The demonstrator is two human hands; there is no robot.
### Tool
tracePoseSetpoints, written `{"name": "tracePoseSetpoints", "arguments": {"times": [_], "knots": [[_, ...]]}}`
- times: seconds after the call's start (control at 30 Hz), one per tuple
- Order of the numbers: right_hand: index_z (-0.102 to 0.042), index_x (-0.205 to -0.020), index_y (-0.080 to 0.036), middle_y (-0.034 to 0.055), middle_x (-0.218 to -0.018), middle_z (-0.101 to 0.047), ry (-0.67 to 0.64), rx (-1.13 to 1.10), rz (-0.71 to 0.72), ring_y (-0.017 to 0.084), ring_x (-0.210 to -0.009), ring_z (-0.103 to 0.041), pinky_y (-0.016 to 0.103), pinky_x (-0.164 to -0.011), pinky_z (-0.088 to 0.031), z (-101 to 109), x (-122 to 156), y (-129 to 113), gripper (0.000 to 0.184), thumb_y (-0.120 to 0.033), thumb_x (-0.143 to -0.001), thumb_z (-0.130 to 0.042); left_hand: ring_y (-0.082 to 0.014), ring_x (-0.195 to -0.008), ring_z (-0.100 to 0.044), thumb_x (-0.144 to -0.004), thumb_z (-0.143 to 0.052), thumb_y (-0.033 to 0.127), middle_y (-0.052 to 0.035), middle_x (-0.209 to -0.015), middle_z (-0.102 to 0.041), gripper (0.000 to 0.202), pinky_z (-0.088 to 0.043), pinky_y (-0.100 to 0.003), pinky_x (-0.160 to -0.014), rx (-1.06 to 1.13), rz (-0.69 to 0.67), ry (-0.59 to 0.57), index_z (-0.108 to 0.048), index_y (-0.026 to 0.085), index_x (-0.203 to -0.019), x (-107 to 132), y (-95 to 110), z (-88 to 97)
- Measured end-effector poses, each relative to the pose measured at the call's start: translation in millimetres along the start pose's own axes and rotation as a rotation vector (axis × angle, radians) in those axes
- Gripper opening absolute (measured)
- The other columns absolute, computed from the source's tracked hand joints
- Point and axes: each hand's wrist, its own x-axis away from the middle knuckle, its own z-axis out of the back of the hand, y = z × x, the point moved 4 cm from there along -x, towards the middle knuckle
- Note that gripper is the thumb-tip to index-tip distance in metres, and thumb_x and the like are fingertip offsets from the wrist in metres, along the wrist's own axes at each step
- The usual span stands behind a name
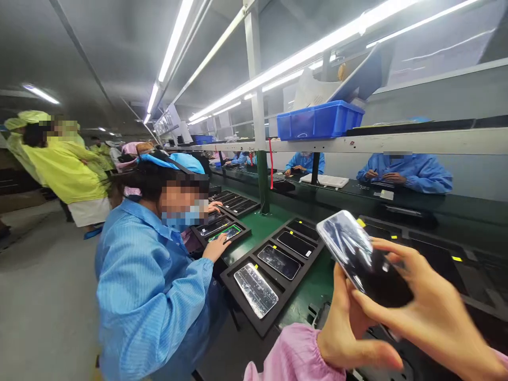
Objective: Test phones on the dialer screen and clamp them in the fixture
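Both my hands hold a black phone [359, 254] with a glossy screen, tilted up above the green work bench [270, 222]. My left hand [349, 328], in a pink sleeve, grips it from below with curled fingers. My right hand [428, 307] wraps over its lower right end, fingers bent around the edge. Just left of the phone lies a black tray [238, 286] with three phones [279, 261] in its slots.
A person in a blue coat [146, 296] sits close on my left, a hand on another black tray [220, 230]. More workers in blue sit across the bench. A blue bin [317, 120] stands on the overhead shelf. People in yellow stand in the aisle at left.
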Motion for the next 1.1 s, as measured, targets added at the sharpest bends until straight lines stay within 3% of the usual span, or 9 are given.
{"name": "tracePoseSetpoints", "arguments": {"times": [0.1, 0.2, 0.33, 0.47, 0.57, 0.7, 0.8, 0.9, 1.1], "knots": [[-0.037, -0.124, -0.028, 0.0067, -0.116, -0.051, -0.039, -0.058, -0.036, 0.027, -0.1, -0.053, 0.045, -0.086, -0.047, -31, -17, -3, 0.073, -0.044, -0.06, -0.07, -0.0298, -0.123, -0.041, -0.053, -0.079, 0.047, -0.0102, -0.133, -0.043, 0.104, -0.035, -0.043, -0.101, 0.138, 0.028, 0.144, -0.02, 0.03, -0.137, -11, -7, 17.0], [-0.03, -0.129, -0.025, 0.0088, -0.128, -0.044, -0.195, -0.213, -0.082, 0.028, -0.114, -0.047, 0.044, -0.095, -0.043, -49, -27, 15, 0.082, -0.042, -0.061, -0.071, -0.0298, -0.119, -0.045, -0.062, -0.074, 0.037, -0.0087, -0.129, -0.048, 0.091, -0.042, -0.043, -0.094, 0.239, 0.134, 0.187, -0.022, 0.031, -0.136, -20, -20, 35.9], [-0.023, -0.134, -0.026, 0.011, -0.134, -0.037, -0.339, -0.494, -0.214, 0.025, -0.12, -0.044, 0.04, -0.094, -0.046, -44, -37, 63, 0.086, -0.041, -0.064, -0.071, -0.0296, -0.111, -0.052, -0.067, -0.065, 0.019, -0.0072, -0.127, -0.05, 0.083, -0.051, -0.043, -0.08, 0.207, 0.252, 0.147, -0.021, 0.034, -0.135, -41, -39, 50.9], [-0.019, -0.136, -0.027, 0.0107, -0.132, -0.04, -0.423, -0.613, -0.287, 0.025, -0.118, -0.046, 0.04, -0.091, -0.047, -29, -46, 99, 0.098, -0.031, -0.057, -0.076, -0.0283, -0.104, -0.056, -0.062, -0.058, 0.007, -0.0063, -0.126, -0.05, 0.085, -0.055, -0.039, -0.072, 0.155, 0.337, 0.05, -0.023, 0.033, -0.134, -74, -55, 53.8], [-0.029, -0.13, -0.026, 0.0074, -0.115, -0.055, -0.494, -0.719, -0.337, 0.023, -0.099, -0.059, 0.037, -0.078, -0.053, -24, -49, 104, 0.085, -0.027, -0.058, -0.075, -0.0276, -0.103, -0.056, -0.057, -0.056, 0.003, -0.0058, -0.125, -0.051, 0.084, -0.055, -0.037, -0.072, 0.127, 0.361, -0.035, -0.029, 0.03, -0.132, -99, -59, 51.8], [-0.037, -0.122, -0.025, 0.0047, -0.094, -0.062, -0.442, -0.816, -0.549, 0.017, -0.066, -0.062, 0.034, -0.057, -0.053, -18, -62, 99, 0.053, -0.045, -0.077, -0.057, -0.0278, -0.094, -0.059, -0.057, -0.054, 0.003, -0.0067, -0.122, -0.053, 0.082, -0.056, -0.039, -0.063, 0.114, 0.41, -0.16, -0.029, 0.029, -0.131, -121, -63, 47.4], [-0.035, -0.125, -0.03, 0.0053, -0.1, -0.061, -0.517, -0.858, -0.644, 0.018, -0.069, -0.062, 0.036, -0.059, -0.052, -16, -76, 95, 0.048, -0.055, -0.084, -0.042, -0.0258, -0.09, -0.061, -0.058, -0.051, 0.001, -0.0058, -0.123, -0.052, 0.084, -0.057, -0.038, -0.061, 0.133, 0.394, -0.138, -0.027, 0.032, -0.132, -130, -66, 51.5], [-0.034, -0.125, -0.033, 0.005, -0.104, -0.06, -0.584, -0.91, -0.626, 0.019, -0.076, -0.062, 0.036, -0.062, -0.051, -15, -89, 97, 0.048, -0.055, -0.084, -0.043, -0.0259, -0.091, -0.062, -0.06, -0.049, 0.001, -0.006, -0.124, -0.052, 0.083, -0.057, -0.036, -0.06, 0.142, 0.383, -0.071, -0.026, 0.032, -0.133, -136, -69, 59.9], [-0.03, -0.125, -0.032, 0.0023, -0.093, -0.061, -0.661, -0.959, -0.651, 0.014, -0.067, -0.061, 0.031, -0.059, -0.049, -21, -82, 110, 0.045, -0.034, -0.084, -0.048, -0.0247, -0.095, -0.061, -0.06, -0.047, 0.001, -0.0044, -0.12, -0.055, 0.074, -0.056, -0.036, -0.068, 0.184, 0.399, -0.015, -0.034, 0.029, -0.127, -139, -78, 70.9]]}}
